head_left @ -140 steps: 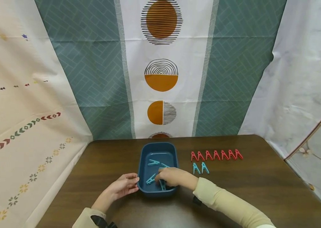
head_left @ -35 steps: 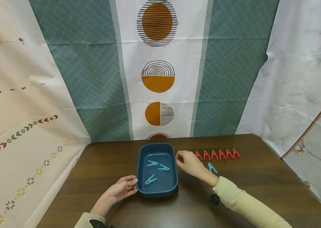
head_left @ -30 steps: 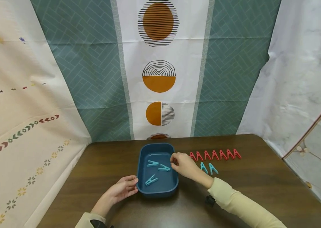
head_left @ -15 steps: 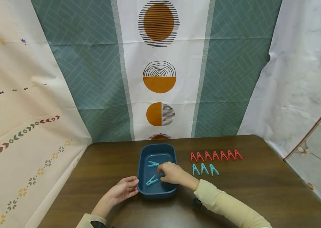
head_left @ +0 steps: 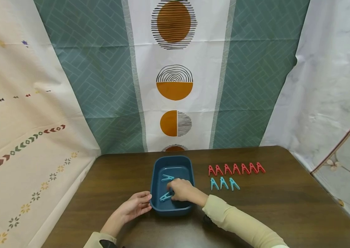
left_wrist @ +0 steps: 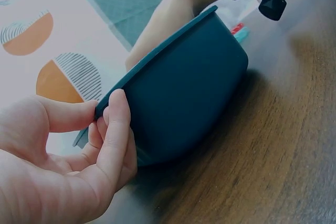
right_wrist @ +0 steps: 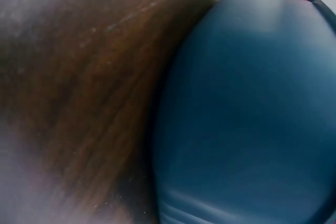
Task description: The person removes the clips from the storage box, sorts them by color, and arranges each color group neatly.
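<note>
A dark blue plastic tub (head_left: 171,209) stands on the table. My left hand (head_left: 132,207) pinches its left rim, thumb above and fingers under the edge, as the left wrist view shows. My right hand (head_left: 182,190) reaches over the right side into the tub, fingers curled. Its thumb and fingertips close round the right end of a light blue clothespin (head_left: 165,197) on the tub floor. Another light blue clothespin (head_left: 167,177) lies farther back. The hand covers the tub floor beneath it. In the right wrist view, the tub's outer wall (right_wrist: 247,108) hides the fingers.
Right of the tub, several red clothespins (head_left: 236,168) form a row on the dark wooden table (head_left: 271,206). Three light blue clothespins (head_left: 223,183) make a second row in front of it. A patterned cloth (head_left: 175,69) hangs behind the table.
A third light blue clothespin now stands in the front row. My right hand went from that row back into the tub, then slightly left to a clothespin. My left hand stays at the rim.
</note>
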Action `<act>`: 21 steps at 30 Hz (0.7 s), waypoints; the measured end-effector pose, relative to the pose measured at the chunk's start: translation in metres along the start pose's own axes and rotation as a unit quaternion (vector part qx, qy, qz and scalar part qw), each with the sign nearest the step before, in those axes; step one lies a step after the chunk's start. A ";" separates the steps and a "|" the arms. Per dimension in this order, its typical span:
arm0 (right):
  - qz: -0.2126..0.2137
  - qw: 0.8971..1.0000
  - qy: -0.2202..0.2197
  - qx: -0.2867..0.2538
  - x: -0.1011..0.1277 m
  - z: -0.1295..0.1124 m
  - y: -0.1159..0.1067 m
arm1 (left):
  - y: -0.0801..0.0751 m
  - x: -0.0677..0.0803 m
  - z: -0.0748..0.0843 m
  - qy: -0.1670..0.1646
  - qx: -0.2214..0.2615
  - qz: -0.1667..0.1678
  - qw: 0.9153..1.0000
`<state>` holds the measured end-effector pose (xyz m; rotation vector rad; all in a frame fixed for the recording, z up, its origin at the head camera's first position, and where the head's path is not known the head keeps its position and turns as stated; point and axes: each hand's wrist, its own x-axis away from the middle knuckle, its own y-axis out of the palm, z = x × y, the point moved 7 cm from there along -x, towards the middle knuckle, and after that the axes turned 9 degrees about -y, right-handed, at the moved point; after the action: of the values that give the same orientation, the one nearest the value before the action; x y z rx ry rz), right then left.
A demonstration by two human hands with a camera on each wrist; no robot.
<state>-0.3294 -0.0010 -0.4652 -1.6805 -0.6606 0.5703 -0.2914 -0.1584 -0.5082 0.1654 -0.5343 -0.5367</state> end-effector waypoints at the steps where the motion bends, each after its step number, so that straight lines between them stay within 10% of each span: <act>1: 0.002 1.000 0.001 0.001 0.000 0.001 0.000 | 0.000 0.000 0.000 0.001 -0.001 -0.002 1.000; 21: 0.201 0.973 0.020 -0.115 0.041 0.032 -0.057 | 0.001 0.001 0.000 0.002 0.011 -0.010 1.000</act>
<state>-0.3287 0.0586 -0.4169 -2.0583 -0.3651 0.7653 -0.2903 -0.1577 -0.5070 0.1920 -0.5346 -0.5497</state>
